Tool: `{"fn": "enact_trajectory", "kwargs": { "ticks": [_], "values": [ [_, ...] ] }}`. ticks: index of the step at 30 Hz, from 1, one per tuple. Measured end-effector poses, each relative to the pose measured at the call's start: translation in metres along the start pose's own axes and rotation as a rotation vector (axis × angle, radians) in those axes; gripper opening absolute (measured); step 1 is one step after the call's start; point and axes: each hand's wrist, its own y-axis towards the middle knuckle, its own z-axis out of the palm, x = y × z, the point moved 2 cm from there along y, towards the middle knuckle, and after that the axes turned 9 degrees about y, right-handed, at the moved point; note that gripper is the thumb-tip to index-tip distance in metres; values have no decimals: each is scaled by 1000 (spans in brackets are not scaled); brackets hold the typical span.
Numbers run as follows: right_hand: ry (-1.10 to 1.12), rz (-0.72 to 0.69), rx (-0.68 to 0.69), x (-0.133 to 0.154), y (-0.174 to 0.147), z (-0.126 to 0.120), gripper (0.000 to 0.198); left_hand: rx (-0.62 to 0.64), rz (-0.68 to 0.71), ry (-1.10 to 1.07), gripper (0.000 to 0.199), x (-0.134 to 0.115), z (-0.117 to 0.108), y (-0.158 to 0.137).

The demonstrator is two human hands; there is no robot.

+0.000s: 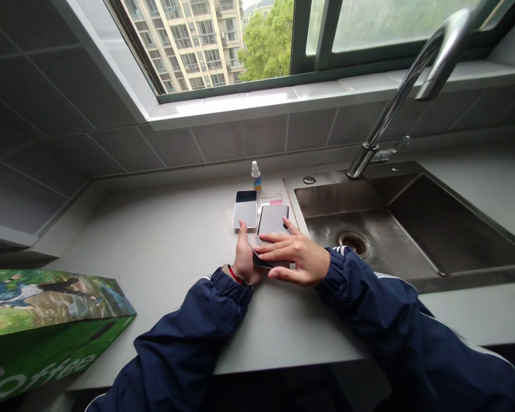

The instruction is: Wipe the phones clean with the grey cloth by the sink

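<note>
Covering part of the dark-edged phone (pixel 273 218) left of the sink (pixel 472 277), the right hand (pixel 298 256) has its grip spread flat; the left hand's (pixel 242 257) fingers are mostly hidden, its grip impossible to tell. Pale surface (pixel 175 229) surrounds the sink; a window (pixel 377 26) stands behind.

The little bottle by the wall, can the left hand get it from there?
Probably yes: the left hand is at the black-edged phone, and the flat white-edged device between it and the bottle looks easy to reach over.
</note>
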Motion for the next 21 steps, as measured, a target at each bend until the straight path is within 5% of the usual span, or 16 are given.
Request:
{"fn": "enact_trajectory", "kwargs": {
  "ticks": [4,9,13,21],
  "values": [
    [-10,-4,-35,-1,-1,-3,34,16,60,8,82,-2,-5,1],
    [-182,127,-240,-17,-6,-13,41,95,-100,174,92,-5,-13,-2],
    [-303,243,-335,-31,-8,-16,50,211,-102,250,100,-6,-11,-5],
    [-352,307,-355,-37,-8,-11,59,306,-78,248,97,-1,-11,-4]
  ]
}}
